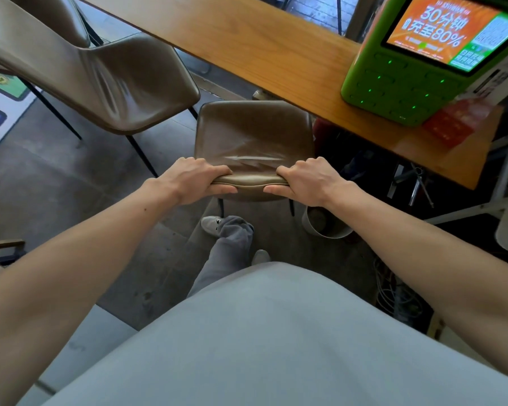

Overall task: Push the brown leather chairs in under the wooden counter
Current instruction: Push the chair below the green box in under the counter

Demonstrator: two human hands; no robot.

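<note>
A brown leather chair (252, 133) stands in front of me, its seat's far edge partly under the wooden counter (264, 45). My left hand (194, 178) grips the top of its backrest on the left, fingers over the front and thumb behind. My right hand (308, 180) grips the same backrest top on the right. A second brown leather chair (115, 80) stands to the left, farther out from the counter and turned at an angle.
A green charging kiosk (405, 83) with a lit screen sits on the counter at the right, with a red packet (452, 124) beside it. A white bin (323, 227) and cables lie on the floor at right. My feet stand behind the chair.
</note>
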